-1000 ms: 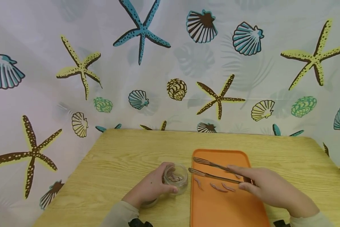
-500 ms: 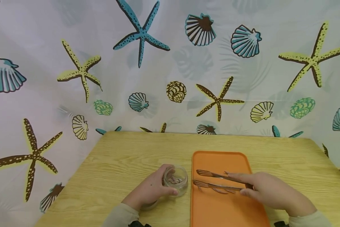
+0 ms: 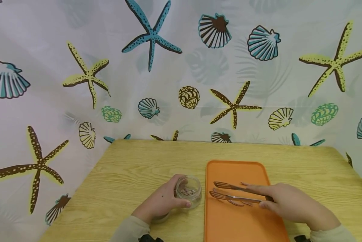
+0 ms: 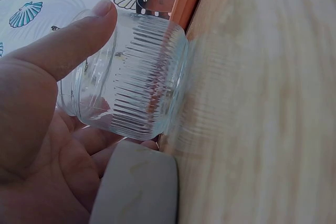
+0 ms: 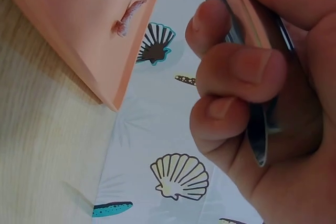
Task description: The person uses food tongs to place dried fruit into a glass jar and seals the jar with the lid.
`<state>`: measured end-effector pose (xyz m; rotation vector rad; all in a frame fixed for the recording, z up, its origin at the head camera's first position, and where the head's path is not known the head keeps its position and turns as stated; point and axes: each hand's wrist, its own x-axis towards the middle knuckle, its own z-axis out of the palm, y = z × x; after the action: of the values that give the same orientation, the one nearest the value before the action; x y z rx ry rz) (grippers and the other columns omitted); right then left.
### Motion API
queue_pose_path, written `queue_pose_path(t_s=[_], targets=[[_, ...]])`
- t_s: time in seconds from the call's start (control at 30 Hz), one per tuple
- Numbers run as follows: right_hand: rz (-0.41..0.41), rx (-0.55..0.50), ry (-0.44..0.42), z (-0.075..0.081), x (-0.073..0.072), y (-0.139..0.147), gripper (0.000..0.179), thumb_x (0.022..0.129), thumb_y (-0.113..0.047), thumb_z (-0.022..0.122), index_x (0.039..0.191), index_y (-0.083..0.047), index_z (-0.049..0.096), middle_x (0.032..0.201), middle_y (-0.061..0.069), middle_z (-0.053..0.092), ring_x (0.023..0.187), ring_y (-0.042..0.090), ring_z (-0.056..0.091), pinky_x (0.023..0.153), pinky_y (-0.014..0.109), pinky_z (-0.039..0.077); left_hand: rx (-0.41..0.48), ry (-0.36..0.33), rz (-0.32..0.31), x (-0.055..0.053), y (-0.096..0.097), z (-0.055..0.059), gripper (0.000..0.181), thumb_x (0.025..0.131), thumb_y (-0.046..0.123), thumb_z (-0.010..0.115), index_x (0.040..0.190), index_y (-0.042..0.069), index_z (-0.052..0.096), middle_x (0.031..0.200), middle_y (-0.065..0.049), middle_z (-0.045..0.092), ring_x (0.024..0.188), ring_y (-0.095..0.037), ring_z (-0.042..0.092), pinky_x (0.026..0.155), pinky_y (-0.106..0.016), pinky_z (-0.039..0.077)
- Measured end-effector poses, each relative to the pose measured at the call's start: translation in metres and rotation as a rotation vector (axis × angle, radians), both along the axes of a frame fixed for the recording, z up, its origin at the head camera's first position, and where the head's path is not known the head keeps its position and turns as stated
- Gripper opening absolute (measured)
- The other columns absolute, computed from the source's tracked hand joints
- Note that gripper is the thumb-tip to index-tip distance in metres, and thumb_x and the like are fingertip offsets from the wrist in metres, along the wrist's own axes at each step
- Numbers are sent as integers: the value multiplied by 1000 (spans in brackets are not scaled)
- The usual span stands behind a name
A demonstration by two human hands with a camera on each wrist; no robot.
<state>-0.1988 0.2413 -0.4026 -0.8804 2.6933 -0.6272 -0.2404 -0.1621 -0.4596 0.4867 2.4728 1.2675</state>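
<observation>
Currently my left hand (image 3: 161, 201) grips the glass jar (image 3: 189, 193) beside the orange tray (image 3: 238, 228), over which my right hand (image 3: 292, 205) holds metal tongs (image 3: 244, 199) — tips apart — partly screening pinkish strips (image 3: 236, 203) (shell-printed cloth (image 3: 169, 80) hangs behind).

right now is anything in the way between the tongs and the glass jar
Only the orange tray's low left rim lies between the tongs and the glass jar. Its mouth is uncovered, and the left hand holds the jar from the opposite side.
</observation>
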Motion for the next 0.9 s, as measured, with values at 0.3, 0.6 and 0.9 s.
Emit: queue_pose_path(t_s=[0.3,0.6,0.9], targets=[[-6,20,48,-1,0,2,54,100,-33,64,152,-39,48,65,-18,52,59,1,43,59,28,41,15,-13,-6,2,1,4,90,81,47,85,153,22,37,151,-3,49,134,-26,49,109,-53,38],[-40,34,155,-1,0,-2,54,100,-31,64,150,-44,48,62,-18,45,55,1,40,55,26,37,17,-7,-9,1,0,3,91,81,49,84,153,21,36,151,-3,50,135,-25,49,109,-52,38],[-14,-9,166,-1,0,-1,49,102,-34,61,150,-38,50,82,-21,63,64,0,49,61,27,41,5,-9,-7,1,1,2,93,80,50,85,153,22,35,151,-2,49,136,-25,48,111,-52,37]])
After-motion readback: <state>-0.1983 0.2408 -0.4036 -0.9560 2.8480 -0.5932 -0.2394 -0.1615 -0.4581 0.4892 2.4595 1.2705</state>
